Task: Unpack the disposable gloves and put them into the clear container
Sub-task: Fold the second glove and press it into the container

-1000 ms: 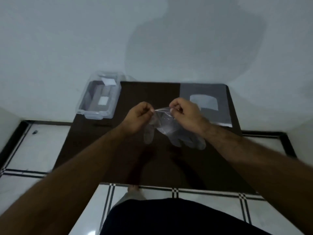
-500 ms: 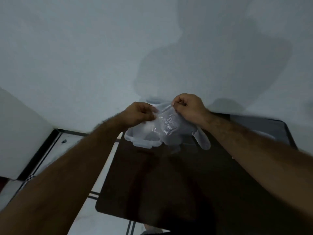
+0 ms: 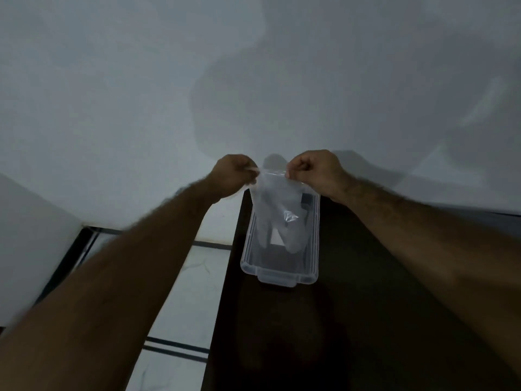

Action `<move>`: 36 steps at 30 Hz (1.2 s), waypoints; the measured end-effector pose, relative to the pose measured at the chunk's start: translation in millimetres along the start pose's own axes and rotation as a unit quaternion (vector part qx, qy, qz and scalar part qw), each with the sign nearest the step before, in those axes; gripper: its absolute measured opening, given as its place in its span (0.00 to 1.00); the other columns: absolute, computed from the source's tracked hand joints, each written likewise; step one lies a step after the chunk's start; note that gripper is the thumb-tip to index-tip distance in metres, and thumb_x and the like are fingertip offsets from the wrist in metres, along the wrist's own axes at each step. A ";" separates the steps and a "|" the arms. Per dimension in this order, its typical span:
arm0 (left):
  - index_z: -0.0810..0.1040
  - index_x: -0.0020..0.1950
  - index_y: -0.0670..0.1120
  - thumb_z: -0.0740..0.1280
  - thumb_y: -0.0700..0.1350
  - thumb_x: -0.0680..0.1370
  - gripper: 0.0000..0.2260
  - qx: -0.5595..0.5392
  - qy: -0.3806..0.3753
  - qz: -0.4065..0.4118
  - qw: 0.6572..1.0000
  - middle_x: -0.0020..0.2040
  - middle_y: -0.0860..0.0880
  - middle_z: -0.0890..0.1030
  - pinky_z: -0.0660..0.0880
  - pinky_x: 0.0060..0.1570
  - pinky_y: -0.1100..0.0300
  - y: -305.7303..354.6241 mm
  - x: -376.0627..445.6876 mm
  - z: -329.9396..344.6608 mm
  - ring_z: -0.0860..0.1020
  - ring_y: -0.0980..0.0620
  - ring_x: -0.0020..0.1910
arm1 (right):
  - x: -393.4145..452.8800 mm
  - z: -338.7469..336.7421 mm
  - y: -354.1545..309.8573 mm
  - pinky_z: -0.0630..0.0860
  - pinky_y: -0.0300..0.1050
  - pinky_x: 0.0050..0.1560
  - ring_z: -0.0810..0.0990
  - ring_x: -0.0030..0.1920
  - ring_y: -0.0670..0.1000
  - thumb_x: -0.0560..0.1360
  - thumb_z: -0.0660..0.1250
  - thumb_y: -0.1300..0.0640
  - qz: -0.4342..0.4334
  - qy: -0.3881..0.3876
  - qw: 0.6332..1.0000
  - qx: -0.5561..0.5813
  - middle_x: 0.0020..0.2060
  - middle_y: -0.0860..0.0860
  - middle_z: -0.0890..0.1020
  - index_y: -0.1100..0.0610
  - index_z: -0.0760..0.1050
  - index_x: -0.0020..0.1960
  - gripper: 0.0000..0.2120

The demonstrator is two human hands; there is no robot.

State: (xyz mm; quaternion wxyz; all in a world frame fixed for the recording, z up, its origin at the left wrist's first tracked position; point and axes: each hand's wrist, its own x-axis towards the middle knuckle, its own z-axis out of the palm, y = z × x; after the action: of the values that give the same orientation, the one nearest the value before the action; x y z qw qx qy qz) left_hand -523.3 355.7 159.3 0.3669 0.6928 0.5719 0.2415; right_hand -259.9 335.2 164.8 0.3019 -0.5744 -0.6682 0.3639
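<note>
Both hands, left hand [image 3: 235, 176] and right hand [image 3: 313, 170], pinch my glove [image 3: 277, 213] over the clear container [image 3: 279, 275], seemingly ready to lower and release.

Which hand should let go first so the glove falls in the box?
Probably the left hand. Both hands pinch the glove by its top edge above the clear container. The right hand sits more squarely over the container, so it could lower the glove in alone.
</note>
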 end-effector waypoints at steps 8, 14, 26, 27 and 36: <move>0.87 0.54 0.44 0.72 0.42 0.81 0.05 0.054 0.124 0.165 0.977 0.51 0.51 0.87 0.80 0.55 0.54 15.6 22.0 -5.4 0.84 0.51 0.50 | 10.7 -17.2 -9.1 0.81 0.39 0.51 0.85 0.45 0.44 0.78 0.77 0.57 -0.093 0.069 0.993 -0.037 0.44 0.49 0.88 0.59 0.86 0.50 0.05; 0.87 0.55 0.44 0.69 0.44 0.83 0.08 0.164 0.115 0.324 0.925 0.52 0.49 0.88 0.77 0.55 0.50 4.8 -25.5 0.1 0.84 0.47 0.50 | -50.4 -13.0 1.7 0.81 0.41 0.54 0.85 0.48 0.45 0.79 0.75 0.57 -0.179 0.032 0.978 -0.102 0.46 0.47 0.87 0.58 0.86 0.51 0.05; 0.85 0.51 0.49 0.68 0.47 0.75 0.08 0.347 -0.029 0.330 0.877 0.47 0.49 0.86 0.70 0.58 0.49 -66.2 -50.6 68.5 0.83 0.45 0.52 | -73.3 43.9 80.1 0.74 0.53 0.60 0.81 0.42 0.49 0.79 0.65 0.48 -0.171 -0.115 0.926 -0.315 0.40 0.45 0.85 0.50 0.82 0.44 0.09; 0.85 0.51 0.49 0.68 0.48 0.76 0.08 0.365 -0.042 0.323 0.872 0.47 0.50 0.86 0.70 0.59 0.49 -68.3 -50.3 73.0 0.83 0.45 0.52 | -71.7 48.1 85.7 0.73 0.55 0.64 0.81 0.43 0.49 0.79 0.63 0.47 -0.158 -0.133 0.918 -0.338 0.41 0.45 0.84 0.49 0.81 0.45 0.11; 0.81 0.44 0.51 0.65 0.48 0.80 0.08 0.496 -0.148 0.237 0.822 0.41 0.52 0.85 0.68 0.65 0.46 -67.0 -42.7 97.1 0.80 0.47 0.48 | -61.6 74.6 89.5 0.53 0.61 0.81 0.82 0.60 0.53 0.81 0.65 0.50 -0.113 -0.231 0.846 -0.466 0.52 0.49 0.85 0.51 0.82 0.53 0.08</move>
State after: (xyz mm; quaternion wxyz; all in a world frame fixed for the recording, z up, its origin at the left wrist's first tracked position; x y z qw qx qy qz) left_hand -501.1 296.8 50.7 -0.0145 0.9229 0.3712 -0.1008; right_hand -262.4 270.7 49.9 -0.1258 -0.4677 -0.8697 0.0952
